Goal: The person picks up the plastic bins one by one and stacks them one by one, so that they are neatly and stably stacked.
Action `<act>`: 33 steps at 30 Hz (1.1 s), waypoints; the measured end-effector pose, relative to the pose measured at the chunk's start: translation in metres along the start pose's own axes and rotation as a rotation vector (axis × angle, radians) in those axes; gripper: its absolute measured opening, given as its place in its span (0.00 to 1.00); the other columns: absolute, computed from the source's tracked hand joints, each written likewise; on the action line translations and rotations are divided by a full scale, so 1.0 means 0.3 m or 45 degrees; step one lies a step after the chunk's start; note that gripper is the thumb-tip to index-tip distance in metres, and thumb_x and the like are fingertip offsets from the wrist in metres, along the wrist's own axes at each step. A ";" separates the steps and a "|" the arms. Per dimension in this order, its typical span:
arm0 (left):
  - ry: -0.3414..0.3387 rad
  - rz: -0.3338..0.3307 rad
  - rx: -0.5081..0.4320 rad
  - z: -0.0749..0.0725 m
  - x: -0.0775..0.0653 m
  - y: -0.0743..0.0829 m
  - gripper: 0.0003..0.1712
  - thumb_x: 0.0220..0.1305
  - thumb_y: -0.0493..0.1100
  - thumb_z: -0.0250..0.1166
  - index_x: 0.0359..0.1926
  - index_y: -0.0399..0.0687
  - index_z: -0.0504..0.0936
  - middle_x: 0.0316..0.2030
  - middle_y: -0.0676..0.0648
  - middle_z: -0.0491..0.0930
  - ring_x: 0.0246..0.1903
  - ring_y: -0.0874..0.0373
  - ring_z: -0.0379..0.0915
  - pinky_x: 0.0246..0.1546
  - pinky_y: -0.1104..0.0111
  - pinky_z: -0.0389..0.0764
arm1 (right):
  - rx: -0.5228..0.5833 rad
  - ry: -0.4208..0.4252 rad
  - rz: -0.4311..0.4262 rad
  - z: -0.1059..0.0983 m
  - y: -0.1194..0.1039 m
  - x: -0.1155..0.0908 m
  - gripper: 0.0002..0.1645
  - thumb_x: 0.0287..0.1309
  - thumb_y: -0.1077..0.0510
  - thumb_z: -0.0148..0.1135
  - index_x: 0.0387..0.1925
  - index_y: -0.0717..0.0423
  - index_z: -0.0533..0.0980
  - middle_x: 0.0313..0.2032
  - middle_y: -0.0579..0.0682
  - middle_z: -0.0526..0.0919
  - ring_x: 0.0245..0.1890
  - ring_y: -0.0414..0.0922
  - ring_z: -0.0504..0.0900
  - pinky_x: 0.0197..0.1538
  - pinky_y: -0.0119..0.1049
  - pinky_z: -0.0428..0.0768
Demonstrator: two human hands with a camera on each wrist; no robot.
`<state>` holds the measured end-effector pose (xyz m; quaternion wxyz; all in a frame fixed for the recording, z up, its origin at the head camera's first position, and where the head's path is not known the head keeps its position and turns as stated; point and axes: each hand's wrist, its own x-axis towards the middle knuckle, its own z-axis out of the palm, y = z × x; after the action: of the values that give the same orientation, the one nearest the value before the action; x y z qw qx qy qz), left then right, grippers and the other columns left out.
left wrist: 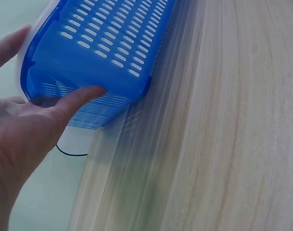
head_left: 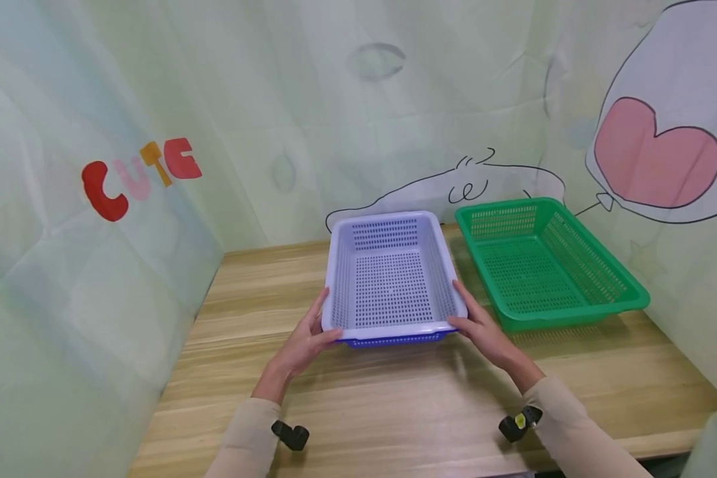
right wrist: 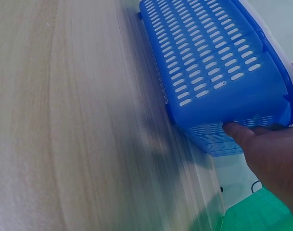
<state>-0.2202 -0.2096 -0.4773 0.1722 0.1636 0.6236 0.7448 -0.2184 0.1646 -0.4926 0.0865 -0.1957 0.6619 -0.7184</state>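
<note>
A lavender perforated basket (head_left: 394, 285) sits nested inside a blue basket (left wrist: 108, 43), whose lower wall shows under the lavender rim in the head view. My left hand (head_left: 303, 340) holds the stacked pair at the near left corner. At the near right corner my right hand (head_left: 484, 332) grips it the same way. Both wrist views show fingers against the slotted blue wall (right wrist: 209, 53), just below the pale rim. To the right of my right hand stands a green perforated basket (head_left: 528, 272).
The baskets are on or close over a wood-grain table (head_left: 382, 405). Patterned cloth (head_left: 275, 99) hangs behind the table and at both sides, near the green basket's back and right edges. A wrist camera (head_left: 289, 435) is strapped on each forearm.
</note>
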 end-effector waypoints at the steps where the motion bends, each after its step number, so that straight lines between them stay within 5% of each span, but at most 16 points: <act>1: -0.003 -0.001 0.004 0.000 0.001 0.000 0.57 0.66 0.25 0.58 0.80 0.57 0.31 0.73 0.23 0.45 0.68 0.24 0.50 0.62 0.45 0.70 | 0.001 0.004 0.003 0.000 -0.001 -0.002 0.47 0.71 0.67 0.48 0.79 0.57 0.33 0.73 0.76 0.40 0.70 0.73 0.49 0.58 0.27 0.71; 28: -0.004 0.004 -0.016 -0.001 -0.001 0.002 0.57 0.66 0.25 0.57 0.80 0.57 0.31 0.74 0.23 0.42 0.69 0.23 0.47 0.62 0.45 0.69 | -0.062 0.017 -0.033 -0.003 -0.001 0.002 0.47 0.71 0.66 0.51 0.79 0.58 0.37 0.74 0.75 0.43 0.71 0.70 0.51 0.59 0.26 0.70; 33: 0.037 0.059 0.001 0.004 0.000 0.007 0.54 0.67 0.25 0.55 0.80 0.50 0.30 0.76 0.29 0.37 0.73 0.30 0.41 0.66 0.52 0.64 | -0.196 0.073 -0.038 -0.001 -0.003 0.006 0.44 0.73 0.62 0.52 0.79 0.59 0.39 0.75 0.71 0.45 0.72 0.67 0.51 0.70 0.42 0.60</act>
<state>-0.2196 -0.2089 -0.4751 0.1458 0.1672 0.6225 0.7506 -0.2200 0.1643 -0.4916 0.0417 -0.1909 0.7144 -0.6720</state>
